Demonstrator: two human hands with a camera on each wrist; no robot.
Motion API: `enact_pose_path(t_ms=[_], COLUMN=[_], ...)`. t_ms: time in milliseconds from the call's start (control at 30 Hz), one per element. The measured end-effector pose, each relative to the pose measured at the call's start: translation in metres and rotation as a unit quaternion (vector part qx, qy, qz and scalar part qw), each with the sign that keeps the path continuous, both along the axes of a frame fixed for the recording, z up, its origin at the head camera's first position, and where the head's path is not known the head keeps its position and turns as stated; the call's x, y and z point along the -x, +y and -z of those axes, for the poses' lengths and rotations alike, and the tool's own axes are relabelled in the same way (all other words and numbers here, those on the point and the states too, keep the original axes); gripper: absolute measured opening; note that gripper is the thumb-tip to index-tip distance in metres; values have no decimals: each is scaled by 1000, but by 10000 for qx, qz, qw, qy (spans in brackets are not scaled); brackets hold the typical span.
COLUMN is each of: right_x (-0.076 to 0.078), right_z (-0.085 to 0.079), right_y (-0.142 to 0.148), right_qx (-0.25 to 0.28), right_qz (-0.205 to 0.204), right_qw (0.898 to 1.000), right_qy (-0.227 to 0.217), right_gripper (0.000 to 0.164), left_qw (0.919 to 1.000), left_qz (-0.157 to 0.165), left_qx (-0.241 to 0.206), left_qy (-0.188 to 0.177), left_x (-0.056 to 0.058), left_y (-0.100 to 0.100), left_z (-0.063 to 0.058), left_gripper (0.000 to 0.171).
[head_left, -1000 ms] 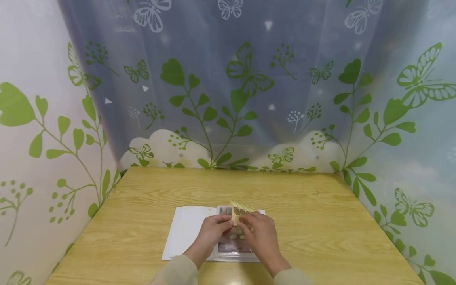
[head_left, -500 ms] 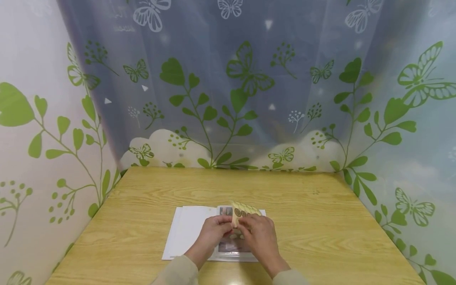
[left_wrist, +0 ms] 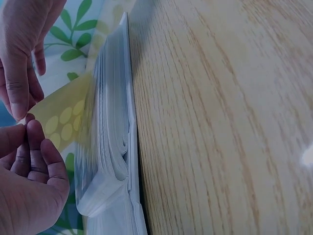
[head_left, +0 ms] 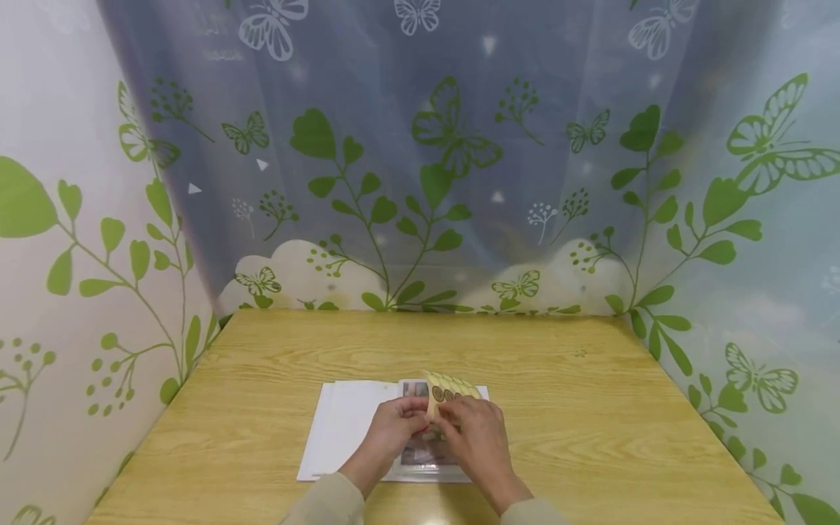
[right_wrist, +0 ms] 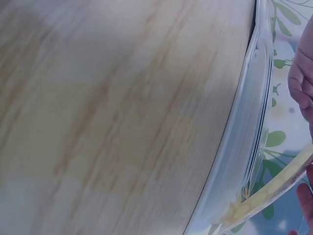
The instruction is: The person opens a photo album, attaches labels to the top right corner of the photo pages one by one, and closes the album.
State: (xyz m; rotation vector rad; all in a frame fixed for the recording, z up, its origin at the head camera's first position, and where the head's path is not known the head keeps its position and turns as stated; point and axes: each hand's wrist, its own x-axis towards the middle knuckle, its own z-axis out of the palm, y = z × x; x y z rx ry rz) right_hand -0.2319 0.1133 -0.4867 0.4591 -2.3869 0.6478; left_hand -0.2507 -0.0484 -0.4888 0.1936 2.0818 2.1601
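A yellow sticker sheet (head_left: 462, 385) with rows of dark-ringed circles stands curled up over an open album (head_left: 357, 423). My left hand (head_left: 391, 430) pinches its near-left corner between thumb and forefinger. Close against it, my right hand (head_left: 482, 436) pinches the same edge, its other fingers over the sheet. In the left wrist view the sticker sheet (left_wrist: 61, 122) stretches from both hands' fingertips to the album pages (left_wrist: 105, 122), pale discs showing through its back. The right wrist view catches the sticker sheet (right_wrist: 269, 193) edge-on. Under my hands lies a clear sleeve (head_left: 426, 456) with a dark picture.
The album lies flat on a wood-grain table (head_left: 577, 408), a blank white page at left and clear sleeves at right. A curtain (head_left: 367, 168) printed with leaves and butterflies encloses the table at the back and on both sides.
The sticker sheet's raised part has curled over slightly more, and its front row of circles shows more. Both hands stay almost in place at its corner.
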Motion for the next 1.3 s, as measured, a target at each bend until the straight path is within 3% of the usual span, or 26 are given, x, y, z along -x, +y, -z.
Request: enact_pose_path(t_ms=[467,1033,1300], right_x=[-2,-2,-2], right_z=[0,0,-2], right_y=[-3,-5,-6], right_qx=[-208,184,82], right_qz=[325,360,465], right_qw=[9990,9983,9976], right_qy=[-204,-410,-502], right_gripper=[21,9,6], left_qw=[9992,9987,9984], left_qz=[234,172,178], left_qx=[79,313,396], left_qy=[320,372,355], left_x=[-3,-4,-3], left_y=[-1,2,3], left_z=[-4,-3,-2], left_gripper=[28,27,26])
